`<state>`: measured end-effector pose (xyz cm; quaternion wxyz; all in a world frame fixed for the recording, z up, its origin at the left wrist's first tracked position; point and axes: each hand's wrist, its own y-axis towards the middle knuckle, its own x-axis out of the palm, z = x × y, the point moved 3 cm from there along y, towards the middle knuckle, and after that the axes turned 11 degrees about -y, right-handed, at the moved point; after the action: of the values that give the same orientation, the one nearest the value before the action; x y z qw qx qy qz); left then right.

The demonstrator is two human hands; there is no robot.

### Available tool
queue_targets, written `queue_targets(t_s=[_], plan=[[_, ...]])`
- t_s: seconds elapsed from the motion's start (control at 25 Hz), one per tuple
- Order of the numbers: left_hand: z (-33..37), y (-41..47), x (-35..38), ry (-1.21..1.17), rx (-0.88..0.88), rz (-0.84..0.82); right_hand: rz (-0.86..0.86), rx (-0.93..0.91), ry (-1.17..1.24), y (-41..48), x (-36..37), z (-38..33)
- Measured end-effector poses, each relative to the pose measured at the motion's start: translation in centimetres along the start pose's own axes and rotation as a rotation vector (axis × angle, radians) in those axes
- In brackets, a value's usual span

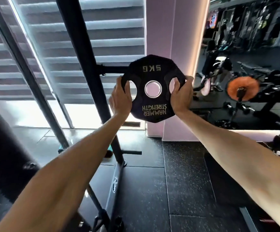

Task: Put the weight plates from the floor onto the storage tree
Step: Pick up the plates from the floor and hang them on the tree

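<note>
Two bare hands hold a black weight plate (153, 88) up in the air, upright and face-on to us, just in front of a horizontal peg (114, 69) that juts rightward from the black upright post (84, 67) of the storage tree. The plate's upper left rim overlaps the peg's free end from our angle; we cannot tell whether they touch. To the right of the plate lies open air before a pale pink wall panel (177, 39), and well below it the dark speckled rubber floor (186, 178) is clear around the tree's base rail (117, 180). Our left hand (121, 97) curls over the plate's left rim, fingers hooked into the left grip cutout; our right hand (182, 96) clamps the right rim the same way, fingers wrapped through the right cutout. The plate is many-sided, with a silver-ringed centre hole, and its pale lettering reads upside down: "5KG" at the top, "HAMMER STRENGTH" at the bottom. A mirror (246, 64) farther right of the plate reflects gym machines.
</note>
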<state>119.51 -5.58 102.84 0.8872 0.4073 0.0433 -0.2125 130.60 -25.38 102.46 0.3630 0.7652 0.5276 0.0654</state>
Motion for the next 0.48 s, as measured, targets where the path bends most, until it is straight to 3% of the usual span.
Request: queue_targets(t_s=[0.48], plan=[[-10.3, 13.3, 12.9, 0.191, 0.022, 0.148, -0.088, -0.074, 0.156, 13.7, 21.8, 5.2]])
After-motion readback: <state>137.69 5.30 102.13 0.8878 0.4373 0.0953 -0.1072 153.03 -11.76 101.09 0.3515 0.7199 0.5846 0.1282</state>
